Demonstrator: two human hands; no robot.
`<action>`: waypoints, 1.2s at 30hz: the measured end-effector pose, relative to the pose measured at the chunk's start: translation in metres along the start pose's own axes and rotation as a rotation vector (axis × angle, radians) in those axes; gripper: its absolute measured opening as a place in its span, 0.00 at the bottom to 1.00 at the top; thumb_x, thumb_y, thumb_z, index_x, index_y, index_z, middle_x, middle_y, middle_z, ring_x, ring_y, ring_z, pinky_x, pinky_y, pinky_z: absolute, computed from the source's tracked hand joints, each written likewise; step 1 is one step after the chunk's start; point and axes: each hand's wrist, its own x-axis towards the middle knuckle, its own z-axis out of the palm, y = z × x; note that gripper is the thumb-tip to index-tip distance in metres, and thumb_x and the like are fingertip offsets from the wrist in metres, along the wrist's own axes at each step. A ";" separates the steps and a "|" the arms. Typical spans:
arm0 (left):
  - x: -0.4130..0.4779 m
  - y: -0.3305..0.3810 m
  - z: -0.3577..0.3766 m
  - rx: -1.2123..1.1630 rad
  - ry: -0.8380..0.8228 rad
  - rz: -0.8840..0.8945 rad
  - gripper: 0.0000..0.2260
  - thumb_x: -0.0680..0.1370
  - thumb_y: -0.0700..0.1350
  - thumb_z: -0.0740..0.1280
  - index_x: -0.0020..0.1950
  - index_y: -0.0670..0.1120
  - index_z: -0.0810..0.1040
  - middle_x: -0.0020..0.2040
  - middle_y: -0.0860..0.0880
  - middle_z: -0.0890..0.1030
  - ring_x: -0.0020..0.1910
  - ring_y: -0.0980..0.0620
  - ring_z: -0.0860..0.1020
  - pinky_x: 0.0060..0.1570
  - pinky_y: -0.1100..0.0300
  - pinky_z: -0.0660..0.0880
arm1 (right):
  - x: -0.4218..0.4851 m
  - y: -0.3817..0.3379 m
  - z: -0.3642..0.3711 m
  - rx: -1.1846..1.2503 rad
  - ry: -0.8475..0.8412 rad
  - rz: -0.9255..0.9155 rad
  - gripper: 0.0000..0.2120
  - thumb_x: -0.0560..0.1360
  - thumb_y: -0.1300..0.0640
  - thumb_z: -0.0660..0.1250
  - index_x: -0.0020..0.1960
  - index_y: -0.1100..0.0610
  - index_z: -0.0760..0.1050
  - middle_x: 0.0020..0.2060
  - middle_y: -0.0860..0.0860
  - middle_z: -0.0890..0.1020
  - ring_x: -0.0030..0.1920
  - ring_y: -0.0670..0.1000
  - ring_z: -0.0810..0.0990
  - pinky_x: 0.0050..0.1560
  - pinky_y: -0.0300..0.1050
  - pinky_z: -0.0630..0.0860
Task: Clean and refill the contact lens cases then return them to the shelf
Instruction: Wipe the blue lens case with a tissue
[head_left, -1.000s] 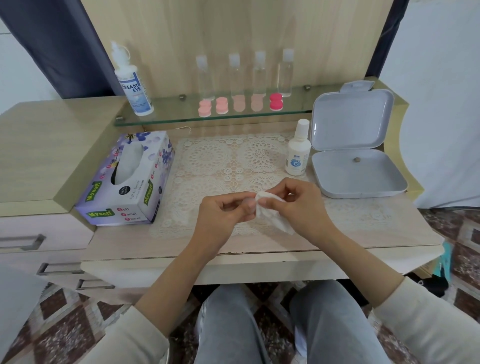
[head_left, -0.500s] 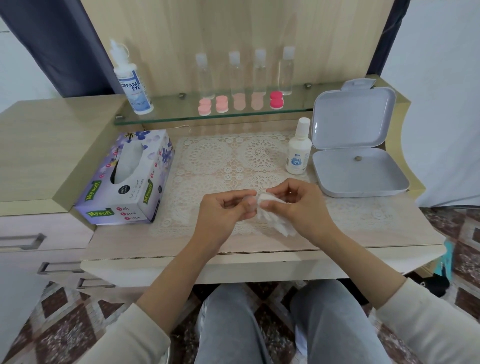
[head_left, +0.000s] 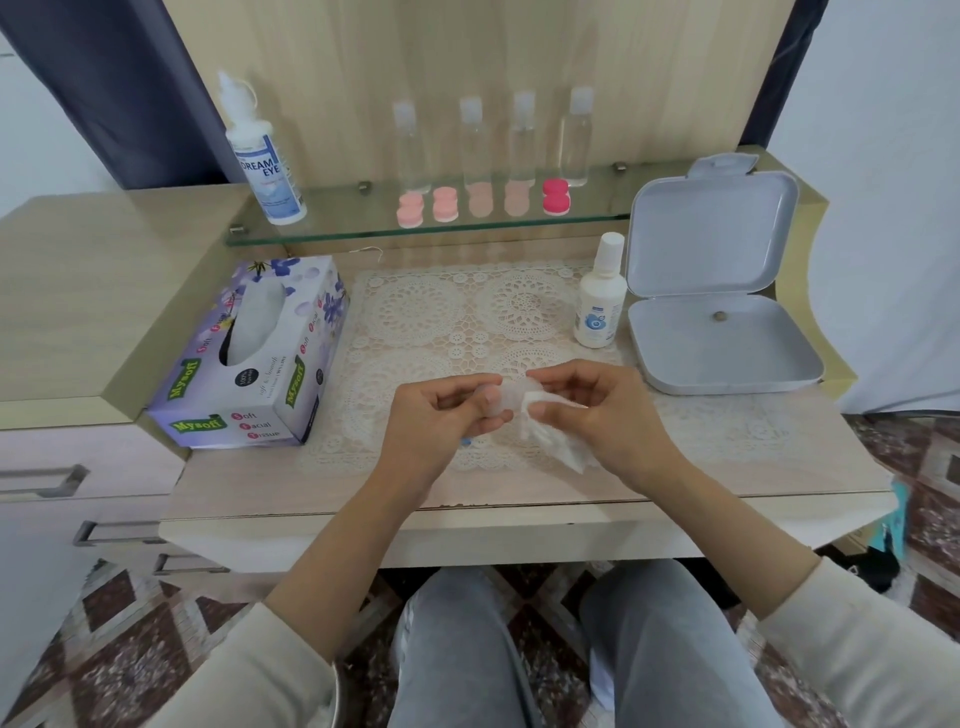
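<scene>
A pale wooden desk (head_left: 753, 467) carries a cream lace mat (head_left: 457, 317), with a purple floral tissue box (head_left: 260, 364) on its left and a small white bottle (head_left: 600, 304) and an open grey plastic box (head_left: 727, 343) on its right. Behind, a glass shelf (head_left: 353, 224) holds five pink round lens cases (head_left: 445, 204), four clear bottles (head_left: 522, 140) and a tall white solution bottle (head_left: 266, 166). Over the mat, the left hand (head_left: 447, 413) pinches a small translucent lens case (head_left: 511, 397). The right hand (head_left: 608, 415), its fingers curled, presses a crumpled white tissue (head_left: 558, 444) against it.
</scene>
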 end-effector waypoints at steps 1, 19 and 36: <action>0.000 0.000 0.001 -0.003 -0.005 -0.001 0.06 0.73 0.35 0.67 0.48 0.40 0.80 0.37 0.47 0.83 0.37 0.50 0.83 0.38 0.66 0.78 | 0.000 0.000 0.002 -0.025 0.021 -0.007 0.11 0.66 0.66 0.74 0.43 0.53 0.79 0.38 0.49 0.81 0.38 0.43 0.79 0.41 0.33 0.76; 0.004 0.004 -0.005 0.134 -0.103 -0.160 0.17 0.72 0.53 0.64 0.45 0.38 0.80 0.38 0.43 0.83 0.33 0.50 0.81 0.36 0.65 0.77 | 0.001 0.000 -0.006 0.026 -0.010 -0.083 0.15 0.70 0.70 0.68 0.43 0.49 0.79 0.41 0.49 0.82 0.44 0.50 0.78 0.50 0.41 0.75; 0.029 -0.008 -0.010 0.604 -0.019 0.135 0.07 0.72 0.43 0.71 0.48 0.51 0.80 0.42 0.59 0.79 0.36 0.68 0.75 0.40 0.78 0.69 | -0.001 0.001 -0.028 -0.195 0.078 -0.018 0.05 0.69 0.63 0.71 0.38 0.54 0.80 0.39 0.50 0.82 0.41 0.48 0.79 0.46 0.34 0.73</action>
